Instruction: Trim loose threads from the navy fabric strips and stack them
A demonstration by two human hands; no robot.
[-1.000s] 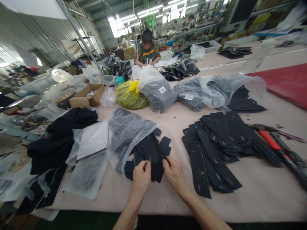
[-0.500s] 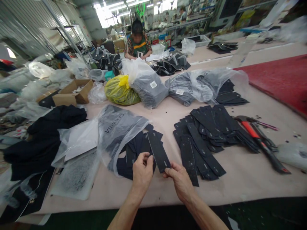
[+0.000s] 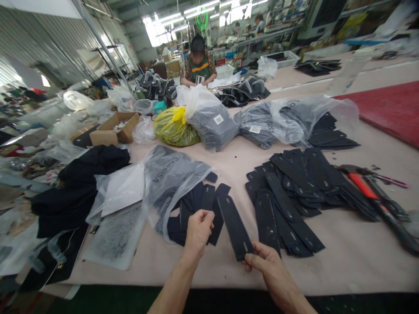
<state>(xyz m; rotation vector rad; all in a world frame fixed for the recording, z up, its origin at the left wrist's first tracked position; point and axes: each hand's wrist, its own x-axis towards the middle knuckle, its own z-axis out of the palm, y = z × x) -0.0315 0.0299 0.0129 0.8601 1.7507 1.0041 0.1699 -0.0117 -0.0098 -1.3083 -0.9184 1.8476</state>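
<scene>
A dark, flat strip (image 3: 235, 226) is gripped at its lower end between the thumb and fingers of the right hand (image 3: 266, 263); a small pale mark can be seen near that end, and the strip is slanted above the worktop (image 3: 183, 274). The fingers of the left hand (image 3: 199, 231) are curled in against the thumb, though whether anything thin is pinched there cannot be told. Just beyond that hand, loose dark strips (image 3: 195, 196) are partly covered by a translucent plastic bag (image 3: 173, 168) printed "CARPISA". To the right of the held strip, a larger pile of dark strips (image 3: 304, 179) is spread in overlapping layers, flanked by a red-and-black-handled hammer (image 3: 365, 187). Farther back, a yellow bag (image 3: 176, 128) is placed beside a barcode-labelled bag (image 3: 214, 126).
</scene>
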